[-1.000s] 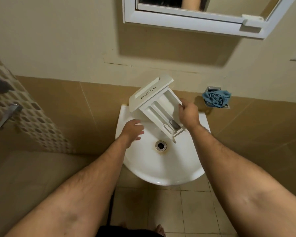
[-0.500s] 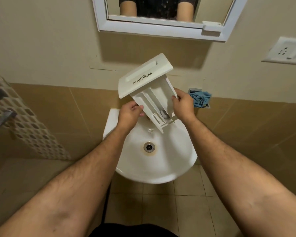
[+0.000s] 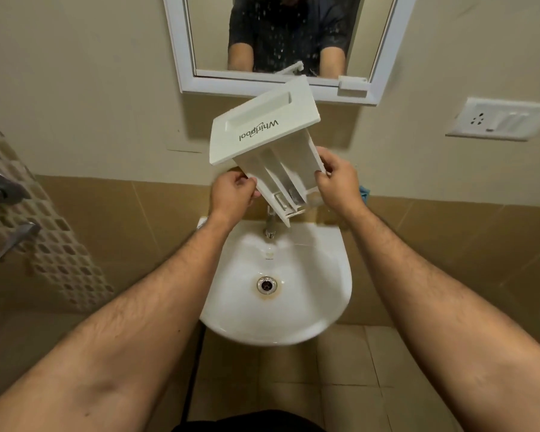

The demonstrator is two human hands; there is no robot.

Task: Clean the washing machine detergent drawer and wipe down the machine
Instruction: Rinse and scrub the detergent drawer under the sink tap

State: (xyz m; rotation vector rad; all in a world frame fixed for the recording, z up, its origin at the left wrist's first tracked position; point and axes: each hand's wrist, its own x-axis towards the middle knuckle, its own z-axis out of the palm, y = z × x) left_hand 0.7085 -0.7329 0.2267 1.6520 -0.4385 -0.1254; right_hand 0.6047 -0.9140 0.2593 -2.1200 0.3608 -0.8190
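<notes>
Raised: both hands [image 3: 236, 191] [image 3: 337, 182] grip drawer [image 3: 272, 141] sides.

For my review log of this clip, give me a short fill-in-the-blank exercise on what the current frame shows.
1. The detergent drawer is held by ____ hands, the left hand and the right hand.
2. The brand printed on the drawer's front panel reads ____.
3. Directly below the drawer is a white ____, with a drain in its bowl.
4. On the wall above the drawer hangs a white-framed ____.

Missing words: both; Whirlpool; sink; mirror
</notes>
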